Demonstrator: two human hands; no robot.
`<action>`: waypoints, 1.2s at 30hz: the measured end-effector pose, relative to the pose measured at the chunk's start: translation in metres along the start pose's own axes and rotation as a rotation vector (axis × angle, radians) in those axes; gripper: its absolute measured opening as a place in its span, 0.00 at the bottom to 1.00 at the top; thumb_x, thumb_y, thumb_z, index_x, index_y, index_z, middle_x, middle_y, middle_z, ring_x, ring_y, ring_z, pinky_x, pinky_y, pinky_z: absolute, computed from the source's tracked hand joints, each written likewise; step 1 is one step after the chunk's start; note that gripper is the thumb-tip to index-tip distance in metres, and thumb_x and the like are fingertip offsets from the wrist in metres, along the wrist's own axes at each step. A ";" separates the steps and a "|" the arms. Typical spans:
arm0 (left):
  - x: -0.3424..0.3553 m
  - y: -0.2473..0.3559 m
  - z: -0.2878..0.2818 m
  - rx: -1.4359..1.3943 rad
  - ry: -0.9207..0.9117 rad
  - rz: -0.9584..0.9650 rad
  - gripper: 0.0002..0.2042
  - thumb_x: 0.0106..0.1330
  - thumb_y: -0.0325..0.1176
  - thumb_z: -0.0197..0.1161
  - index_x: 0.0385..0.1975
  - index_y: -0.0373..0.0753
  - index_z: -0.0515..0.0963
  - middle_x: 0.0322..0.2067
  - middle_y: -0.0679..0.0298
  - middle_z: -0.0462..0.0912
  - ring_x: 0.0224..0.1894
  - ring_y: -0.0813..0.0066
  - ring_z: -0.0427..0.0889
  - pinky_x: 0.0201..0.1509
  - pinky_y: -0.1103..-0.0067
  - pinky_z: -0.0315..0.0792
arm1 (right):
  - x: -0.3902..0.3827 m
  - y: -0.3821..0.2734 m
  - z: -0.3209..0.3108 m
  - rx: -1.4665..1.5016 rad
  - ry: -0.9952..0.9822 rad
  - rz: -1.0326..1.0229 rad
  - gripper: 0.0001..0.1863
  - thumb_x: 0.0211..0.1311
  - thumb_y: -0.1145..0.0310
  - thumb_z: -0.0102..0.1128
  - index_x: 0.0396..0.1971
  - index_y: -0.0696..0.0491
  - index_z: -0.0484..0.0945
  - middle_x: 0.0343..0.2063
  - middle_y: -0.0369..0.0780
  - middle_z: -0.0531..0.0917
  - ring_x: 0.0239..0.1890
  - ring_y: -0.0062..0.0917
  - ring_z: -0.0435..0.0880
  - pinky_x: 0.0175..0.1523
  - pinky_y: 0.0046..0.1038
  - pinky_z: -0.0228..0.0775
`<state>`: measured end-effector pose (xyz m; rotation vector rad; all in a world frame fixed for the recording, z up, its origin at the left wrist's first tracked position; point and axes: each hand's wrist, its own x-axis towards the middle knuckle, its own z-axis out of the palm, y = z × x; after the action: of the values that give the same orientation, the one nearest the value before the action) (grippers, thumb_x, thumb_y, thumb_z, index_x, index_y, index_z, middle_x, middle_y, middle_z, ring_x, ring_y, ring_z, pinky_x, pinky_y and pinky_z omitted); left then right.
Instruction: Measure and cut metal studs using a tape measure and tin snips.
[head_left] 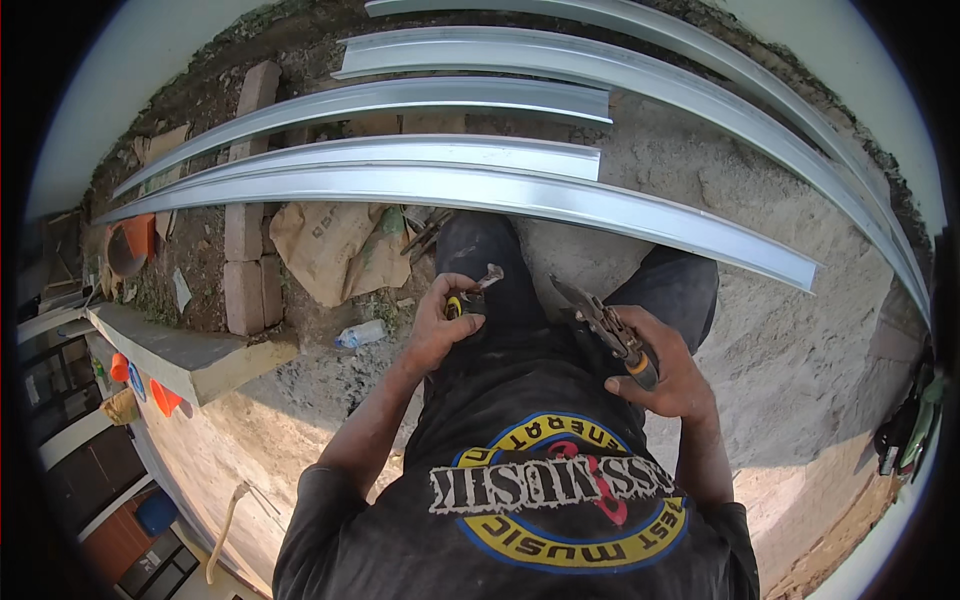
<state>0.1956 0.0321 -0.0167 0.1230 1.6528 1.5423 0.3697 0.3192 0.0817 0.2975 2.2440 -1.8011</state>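
Note:
My right hand (660, 365) is closed around a pair of tin snips (605, 328) with yellow-and-black grips. Their dark metal jaws point up and to the left, over my lap. In my left hand (445, 322), above my left thigh, is a small yellow-and-black tool (455, 306) with a metal tip; my fingers hide most of it, so its kind is unclear. Just beyond my knees, a long silver metal channel (500, 186) lies crosswise. A shorter channel (480, 152) rests against its far side. Neither hand touches the channels.
More metal channels (480, 50) lie farther off. At left are concrete blocks (244, 230), a crumpled brown sack (330, 245), a plastic bottle (362, 334) and a raised concrete ledge (190, 350). A curved wooden handle (226, 530) is at lower left. Rough concrete ground (790, 340) spreads to the right.

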 end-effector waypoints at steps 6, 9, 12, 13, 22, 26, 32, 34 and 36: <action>0.010 -0.092 -0.113 0.408 0.450 -0.069 0.21 0.48 0.30 0.70 0.41 0.31 0.74 0.35 0.61 0.80 0.35 0.71 0.80 0.42 0.76 0.74 | -0.026 0.017 0.003 0.149 0.354 0.090 0.37 0.50 0.73 0.70 0.63 0.56 0.68 0.45 0.38 0.78 0.48 0.26 0.78 0.57 0.32 0.69; 0.029 -0.146 -0.143 0.705 0.458 -0.095 0.21 0.45 0.33 0.72 0.40 0.31 0.76 0.34 0.55 0.82 0.36 0.63 0.82 0.44 0.72 0.76 | -0.039 0.029 0.002 0.455 0.655 0.412 0.31 0.55 0.71 0.67 0.61 0.57 0.70 0.40 0.36 0.79 0.44 0.21 0.79 0.52 0.29 0.71; 0.044 -0.173 -0.147 0.914 0.391 -0.171 0.23 0.44 0.36 0.74 0.40 0.32 0.77 0.36 0.51 0.84 0.38 0.58 0.84 0.46 0.69 0.76 | -0.050 0.052 -0.004 0.419 0.719 0.500 0.30 0.56 0.64 0.69 0.58 0.57 0.73 0.38 0.38 0.80 0.40 0.24 0.80 0.49 0.27 0.71; 0.047 -0.179 -0.146 0.942 0.355 -0.248 0.25 0.43 0.38 0.75 0.40 0.32 0.78 0.38 0.49 0.84 0.39 0.56 0.84 0.46 0.68 0.77 | -0.054 0.051 -0.004 0.423 0.746 0.504 0.30 0.56 0.64 0.69 0.58 0.57 0.73 0.38 0.38 0.80 0.40 0.24 0.80 0.49 0.27 0.71; 0.076 -0.051 -0.061 1.082 0.375 0.091 0.23 0.55 0.35 0.70 0.49 0.31 0.77 0.44 0.45 0.81 0.44 0.47 0.82 0.50 0.62 0.74 | -0.076 0.067 0.000 0.464 0.683 0.615 0.27 0.57 0.63 0.67 0.55 0.58 0.74 0.35 0.38 0.82 0.37 0.22 0.80 0.46 0.26 0.69; 0.092 0.061 0.046 0.991 0.115 0.675 0.26 0.55 0.34 0.72 0.53 0.32 0.75 0.53 0.46 0.75 0.54 0.47 0.77 0.58 0.60 0.71 | -0.072 0.064 -0.005 0.535 0.572 0.672 0.24 0.58 0.63 0.67 0.52 0.58 0.75 0.31 0.38 0.82 0.35 0.22 0.80 0.42 0.26 0.69; 0.187 0.112 0.179 1.283 -0.418 0.584 0.44 0.46 0.49 0.77 0.64 0.31 0.70 0.59 0.41 0.75 0.59 0.45 0.76 0.65 0.66 0.69 | -0.077 0.087 0.001 0.559 0.551 0.587 0.22 0.56 0.57 0.69 0.42 0.58 0.77 0.28 0.40 0.80 0.32 0.26 0.79 0.40 0.30 0.69; 0.232 0.099 0.186 1.324 -0.559 0.494 0.45 0.45 0.52 0.78 0.62 0.31 0.72 0.57 0.42 0.77 0.58 0.47 0.77 0.63 0.67 0.70 | -0.075 0.084 -0.001 0.498 0.536 0.588 0.22 0.56 0.56 0.69 0.42 0.59 0.77 0.29 0.41 0.81 0.33 0.27 0.79 0.41 0.31 0.69; 0.253 0.103 0.197 1.357 -0.729 0.399 0.45 0.44 0.54 0.78 0.61 0.31 0.74 0.55 0.42 0.79 0.57 0.50 0.79 0.62 0.68 0.71 | -0.079 0.080 -0.002 0.391 0.534 0.612 0.24 0.55 0.56 0.69 0.42 0.61 0.76 0.31 0.44 0.81 0.35 0.30 0.79 0.44 0.32 0.70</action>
<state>0.1103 0.3574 -0.0311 1.5718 1.7681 0.2280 0.4694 0.3381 0.0328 1.5063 1.7323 -1.9136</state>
